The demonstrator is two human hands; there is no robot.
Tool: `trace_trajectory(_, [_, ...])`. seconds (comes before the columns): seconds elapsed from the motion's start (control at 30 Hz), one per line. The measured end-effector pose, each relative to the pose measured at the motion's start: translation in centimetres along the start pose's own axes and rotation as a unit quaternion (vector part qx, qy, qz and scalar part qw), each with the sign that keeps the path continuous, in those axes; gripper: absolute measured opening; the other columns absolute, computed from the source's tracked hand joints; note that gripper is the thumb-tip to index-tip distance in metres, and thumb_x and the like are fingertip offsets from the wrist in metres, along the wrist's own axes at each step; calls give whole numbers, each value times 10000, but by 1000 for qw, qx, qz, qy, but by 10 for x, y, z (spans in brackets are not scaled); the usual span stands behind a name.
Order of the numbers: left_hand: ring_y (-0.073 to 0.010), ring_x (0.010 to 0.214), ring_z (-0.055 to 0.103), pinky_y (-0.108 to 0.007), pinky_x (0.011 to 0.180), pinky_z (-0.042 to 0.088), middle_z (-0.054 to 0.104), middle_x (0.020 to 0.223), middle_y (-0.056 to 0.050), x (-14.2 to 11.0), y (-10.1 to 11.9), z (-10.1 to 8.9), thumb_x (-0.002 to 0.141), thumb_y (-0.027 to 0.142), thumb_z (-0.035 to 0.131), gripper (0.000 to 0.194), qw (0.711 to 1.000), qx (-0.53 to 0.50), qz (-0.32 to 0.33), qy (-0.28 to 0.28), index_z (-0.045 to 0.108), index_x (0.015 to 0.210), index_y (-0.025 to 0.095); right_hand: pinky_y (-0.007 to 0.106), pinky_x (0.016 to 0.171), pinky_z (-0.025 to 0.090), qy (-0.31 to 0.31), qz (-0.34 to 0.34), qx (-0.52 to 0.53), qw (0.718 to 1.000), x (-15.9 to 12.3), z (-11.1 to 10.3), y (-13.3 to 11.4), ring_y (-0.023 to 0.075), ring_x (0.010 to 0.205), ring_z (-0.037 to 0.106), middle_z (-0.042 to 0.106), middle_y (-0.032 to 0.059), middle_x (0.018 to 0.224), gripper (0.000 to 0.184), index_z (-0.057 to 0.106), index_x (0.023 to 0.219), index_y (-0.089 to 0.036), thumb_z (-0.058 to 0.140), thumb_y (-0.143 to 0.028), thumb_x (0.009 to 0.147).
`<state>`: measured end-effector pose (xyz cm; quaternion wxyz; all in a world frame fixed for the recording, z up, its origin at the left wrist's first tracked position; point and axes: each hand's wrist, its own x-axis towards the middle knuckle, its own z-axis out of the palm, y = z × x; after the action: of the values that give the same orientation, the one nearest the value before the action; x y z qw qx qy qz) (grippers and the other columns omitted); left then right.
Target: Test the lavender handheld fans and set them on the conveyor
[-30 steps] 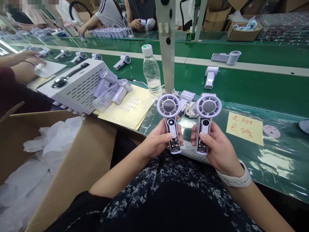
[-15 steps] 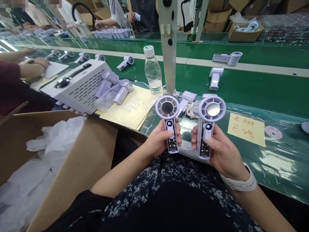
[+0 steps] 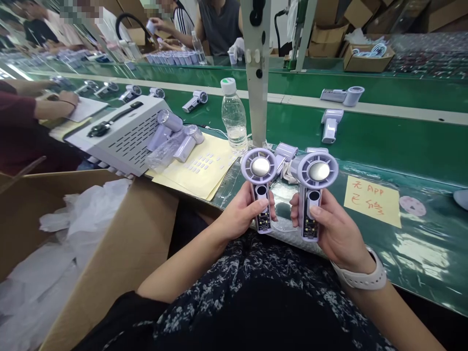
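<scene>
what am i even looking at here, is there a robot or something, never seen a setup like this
There's no robot here: these are a person's own bare hands, seen by a camera worn on their head, looking forward and down.

The left hand and right hand each hold a lilac device that looks like a handheld fan: the left fan and the right fan. Both thumbs rest on the handles, and both little screens are dark.

On the green bench are a clear bottle, a white vented box, yellow sheets and a note with red writing. Similar devices lie farther back. At lower left, an open carton holds white wrapping.
</scene>
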<state>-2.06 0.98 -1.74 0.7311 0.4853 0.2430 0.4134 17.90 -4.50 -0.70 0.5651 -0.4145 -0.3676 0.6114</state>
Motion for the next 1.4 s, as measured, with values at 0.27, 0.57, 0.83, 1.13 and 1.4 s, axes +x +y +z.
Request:
trace_trajectory(0.27, [-128,676,646,-305,655,572,609,888,21,0,-3,-3,874,401,739,402,1000,-14,3,-7,492,1126,208,343,626,568,-8,3,2,1000,-1,-1,1,180,717,618,686,55,992,246,614,1067,-253,695,-403,891])
trace_trajectory(0.57, [-195,767,717,-349,714,571,685,975,-47,0,-3,-2,847,426,776,440,998,49,-17,34,477,1079,201,306,536,524,-1,1,25,1000,0,-4,3,163,644,622,700,45,937,246,596,1088,-255,675,-399,905])
trace_trajectory(0.83, [-206,584,698,-309,519,517,724,846,-29,-3,-1,6,934,648,554,456,999,5,-26,31,441,1128,250,419,761,640,-24,56,76,995,-3,1,4,245,828,736,757,91,999,395,718,1031,-248,495,-573,1000])
trace_trajectory(1.13, [-249,753,761,-338,633,561,752,986,-37,-20,26,20,927,498,647,370,996,-66,-33,-40,460,1170,289,567,830,656,-54,63,75,994,-19,5,-10,356,939,776,804,102,1079,342,765,1039,-273,676,-575,904])
trace_trajectory(1.4, [-246,886,767,-356,750,625,771,1022,-89,-7,19,22,886,391,727,389,977,-192,-90,-29,567,1184,200,535,956,608,8,95,84,992,-11,3,-8,308,962,736,761,102,995,374,765,950,-251,532,-544,962])
